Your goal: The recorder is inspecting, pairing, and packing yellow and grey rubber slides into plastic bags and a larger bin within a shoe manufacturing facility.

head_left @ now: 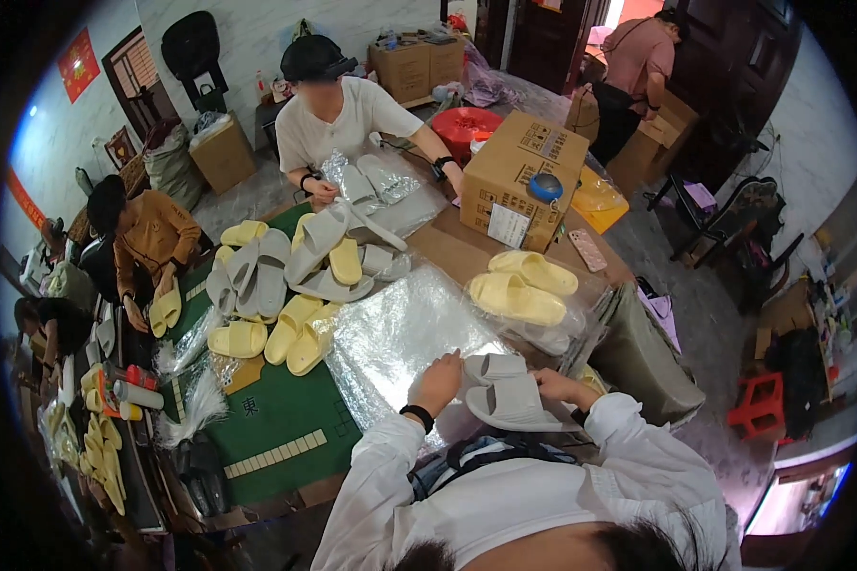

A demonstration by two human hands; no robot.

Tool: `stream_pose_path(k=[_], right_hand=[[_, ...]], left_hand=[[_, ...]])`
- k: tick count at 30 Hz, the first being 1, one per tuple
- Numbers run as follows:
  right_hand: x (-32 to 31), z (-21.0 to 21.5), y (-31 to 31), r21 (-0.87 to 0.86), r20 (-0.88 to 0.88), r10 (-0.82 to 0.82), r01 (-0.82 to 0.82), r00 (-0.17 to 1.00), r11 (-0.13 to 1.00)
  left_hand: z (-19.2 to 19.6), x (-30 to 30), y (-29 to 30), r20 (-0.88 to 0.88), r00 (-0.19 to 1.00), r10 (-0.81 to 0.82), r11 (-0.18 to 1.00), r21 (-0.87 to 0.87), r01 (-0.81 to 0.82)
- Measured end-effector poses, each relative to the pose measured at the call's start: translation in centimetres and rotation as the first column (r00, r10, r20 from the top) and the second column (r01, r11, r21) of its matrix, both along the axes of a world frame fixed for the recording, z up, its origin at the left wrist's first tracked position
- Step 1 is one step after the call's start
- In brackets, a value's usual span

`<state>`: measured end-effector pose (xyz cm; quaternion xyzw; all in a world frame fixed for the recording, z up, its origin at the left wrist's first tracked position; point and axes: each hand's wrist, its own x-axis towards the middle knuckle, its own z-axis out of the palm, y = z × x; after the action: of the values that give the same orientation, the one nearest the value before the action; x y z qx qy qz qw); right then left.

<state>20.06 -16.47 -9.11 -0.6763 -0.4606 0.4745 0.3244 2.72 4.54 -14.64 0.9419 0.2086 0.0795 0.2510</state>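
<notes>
A pair of grey slippers (512, 404) lies in front of me at the table's near edge, soles down and side by side. My right hand (560, 386) is closed on their right end. Just left of the slippers, my left hand (436, 384) has its fingers curled at the edge of a clear plastic bag (455, 404); exactly what its fingertips pinch is partly hidden. Beyond my left hand spreads a stack of shiny clear plastic bags (405, 319). Two yellow slippers (519, 295) rest on bagged slippers farther right.
Grey and yellow slippers (262, 271) pile up on the green mat (295, 409). A cardboard box (519, 176) with a roll of tape (546, 187) stands at the far right, near a phone (587, 249). Across the table, a person (343, 124) handles bagged grey slippers; another person (152, 238) holds yellow slippers.
</notes>
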Motion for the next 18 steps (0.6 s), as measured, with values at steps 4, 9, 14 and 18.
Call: stream_pose_path(k=[4, 9, 14, 18], right_hand=[[-0.9, -2.0, 0.9, 0.095, 0.317, -0.041, 0.011, 0.948, 0.995], [-3.8, 1.0, 3.0, 0.103, 0.736, -0.014, -0.092, 0.676, 0.990], [-5.3, 0.0, 3.4, 0.110, 0.907, 0.003, -0.245, 0.420, 0.963], [-6.2, -1.2, 3.5, 0.140, 0.906, -0.025, -0.243, 0.422, 0.960]], left_hand=[[1.0, 0.5, -1.2, 0.013, 1.000, -0.004, 0.999, 0.054, 0.004], [3.1, 0.3, -2.5, -0.052, 0.999, 0.015, 0.990, 0.142, -0.007], [2.3, -0.3, -2.3, 0.045, 0.998, 0.033, 0.929, 0.367, -0.047], [2.8, -0.7, -2.5, 0.054, 0.999, 0.005, 0.978, 0.208, -0.016]])
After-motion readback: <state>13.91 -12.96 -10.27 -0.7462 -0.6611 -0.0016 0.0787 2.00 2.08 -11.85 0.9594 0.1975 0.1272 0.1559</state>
